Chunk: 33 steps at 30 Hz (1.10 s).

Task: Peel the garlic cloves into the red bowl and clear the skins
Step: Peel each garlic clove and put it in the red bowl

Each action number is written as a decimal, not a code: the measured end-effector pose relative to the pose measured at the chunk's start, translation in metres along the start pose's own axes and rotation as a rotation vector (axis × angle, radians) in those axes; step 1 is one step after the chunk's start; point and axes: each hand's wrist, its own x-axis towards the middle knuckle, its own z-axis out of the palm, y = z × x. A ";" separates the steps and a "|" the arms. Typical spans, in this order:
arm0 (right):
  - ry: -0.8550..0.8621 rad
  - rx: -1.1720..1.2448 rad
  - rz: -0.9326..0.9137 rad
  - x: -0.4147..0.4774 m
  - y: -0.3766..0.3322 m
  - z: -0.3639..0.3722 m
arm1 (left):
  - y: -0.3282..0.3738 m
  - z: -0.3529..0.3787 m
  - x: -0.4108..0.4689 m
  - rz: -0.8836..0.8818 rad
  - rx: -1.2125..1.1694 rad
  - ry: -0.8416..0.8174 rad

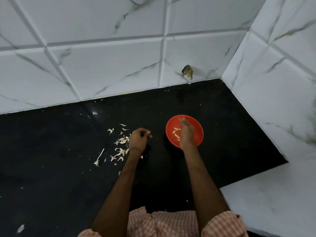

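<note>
Red bowl [195,128] sits on the black tabletop [59,168], right of centre, near the corner where the two tiled walls meet. Inside: a handful of pale peeled garlic cloves [176,134], spread over the left half of the bowl floor. The right half is hidden by the hand above it.

Right hand [186,134] is over the bowl, fingers stretched forward toward the far rim and lying close together, blurred. Grip looks flat and unclenched; can't tell if it holds a clove or touches the ones in the bowl.

Left hand [138,139] is left of the bowl, clear of it, over the tabletop. Fingers are curled in toward the palm, tips pinched together. Something small may be between them, but it's too dark to tell.

Garlic skins [122,140] lie loose on the tabletop just left of the left hand, some partly under its edge. They form two rough clusters, with a few stray flakes farther out. A thin pale stem piece [99,158] lies apart at lower left. More tiny flecks are scattered across the tabletop, plus one white scrap [20,228] near the bottom-left edge.

Back wall tile [102,65] has a broken dark patch [187,71] low down, behind the bowl. A white ledge [273,202] is at lower right. Checked sleeves [222,223] show at the bottom edge.
</note>
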 end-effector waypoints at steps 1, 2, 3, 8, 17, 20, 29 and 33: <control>-0.003 -0.055 -0.090 -0.003 -0.001 0.008 | -0.003 -0.005 0.001 -0.007 0.006 0.020; -0.020 -0.106 -0.194 -0.006 -0.001 0.018 | -0.007 -0.011 0.002 -0.022 0.015 0.049; -0.051 -0.158 -0.299 -0.009 0.000 0.028 | -0.010 -0.018 0.003 -0.039 0.020 0.084; -0.383 -0.584 -0.504 -0.027 0.028 0.071 | -0.044 -0.063 0.004 -0.121 -0.008 0.264; -0.650 -1.158 -0.701 -0.051 0.106 0.106 | -0.086 -0.108 -0.009 -0.145 0.067 0.207; -0.556 -1.190 -0.758 -0.052 0.112 0.111 | -0.084 -0.112 -0.018 -0.139 0.166 0.187; -0.458 -0.853 -0.657 -0.058 0.095 0.125 | -0.075 -0.101 -0.022 0.004 0.344 -0.006; -0.470 -0.746 -0.588 -0.059 0.090 0.122 | -0.070 -0.099 -0.022 0.064 0.299 -0.020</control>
